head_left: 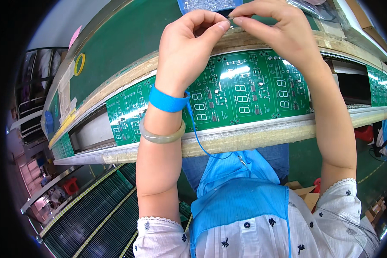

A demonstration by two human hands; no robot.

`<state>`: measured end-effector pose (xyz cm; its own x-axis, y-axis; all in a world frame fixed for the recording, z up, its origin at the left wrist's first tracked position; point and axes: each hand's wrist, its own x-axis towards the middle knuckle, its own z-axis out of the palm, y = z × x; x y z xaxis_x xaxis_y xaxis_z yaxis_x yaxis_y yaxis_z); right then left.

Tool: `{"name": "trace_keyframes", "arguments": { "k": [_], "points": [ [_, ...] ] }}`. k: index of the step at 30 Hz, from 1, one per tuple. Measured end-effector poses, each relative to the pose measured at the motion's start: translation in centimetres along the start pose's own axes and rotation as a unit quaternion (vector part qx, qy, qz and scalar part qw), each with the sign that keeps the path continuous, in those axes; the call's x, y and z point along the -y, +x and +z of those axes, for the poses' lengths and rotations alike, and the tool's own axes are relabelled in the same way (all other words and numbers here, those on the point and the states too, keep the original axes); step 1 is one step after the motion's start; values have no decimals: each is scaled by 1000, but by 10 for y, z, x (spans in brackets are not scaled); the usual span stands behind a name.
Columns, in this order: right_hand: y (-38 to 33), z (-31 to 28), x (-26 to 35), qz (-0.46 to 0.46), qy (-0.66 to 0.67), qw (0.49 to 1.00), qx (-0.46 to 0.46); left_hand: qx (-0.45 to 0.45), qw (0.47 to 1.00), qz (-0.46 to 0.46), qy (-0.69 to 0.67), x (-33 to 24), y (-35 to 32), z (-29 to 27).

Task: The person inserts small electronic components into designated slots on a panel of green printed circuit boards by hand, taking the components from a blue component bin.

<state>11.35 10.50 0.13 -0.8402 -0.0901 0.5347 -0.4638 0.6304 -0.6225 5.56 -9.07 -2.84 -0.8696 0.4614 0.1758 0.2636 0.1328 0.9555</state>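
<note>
Super tiny silvery part (230, 18) pinched by left hand (185, 49) and right hand (286, 32), blue bin (181, 6) of clear bits (208, 4) just beyond.

Green floor (303, 161), grey wall (71, 26) upper left, perhaps a red stool (70, 185) beyond.

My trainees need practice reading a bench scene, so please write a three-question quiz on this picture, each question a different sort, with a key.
1. Which wrist wears the blue strap?
2. True or false: the yellow ring lies farther left in the picture than the left hand.
3. What does the blue tray hold?
a) gloves
b) small clear parts
c) scissors

Key:
1. The left wrist.
2. True.
3. b
</note>
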Motion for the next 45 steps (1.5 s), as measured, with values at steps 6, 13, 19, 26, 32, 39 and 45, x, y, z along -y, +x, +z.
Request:
{"name": "trace_keyframes", "arguments": {
  "k": [6, 13, 19, 26, 32, 39, 45],
  "points": [
    [-6, -3, 13, -14, -160, 987, 20, -3, 999, -32, -15, -2, -5, -4],
    [-6, 2, 15, -71, -181, 981, 20, 12, 999, 7, 45, 2, -6, -2],
    [-9, 9, 3, 86, 78, 993, 24, -36, 981, 107, 157, -28, -13, 2],
    [-3, 7, 5, 304, 231, 922, 74, -38, 975, 136, 171, -27, -13, 6],
    [-3, 2, 4, 325, 242, 913, 45, -37, 999, -33, -4, -14, -12, 8],
    [-6, -14, 14, 241, 32, 963, 114, -26, 999, 30, -16, 9, -10, 1],
    [-29, -12, -8, 113, -62, 977, 169, 9, 997, -5, 72, 2, -15, 0]
  ]
}}
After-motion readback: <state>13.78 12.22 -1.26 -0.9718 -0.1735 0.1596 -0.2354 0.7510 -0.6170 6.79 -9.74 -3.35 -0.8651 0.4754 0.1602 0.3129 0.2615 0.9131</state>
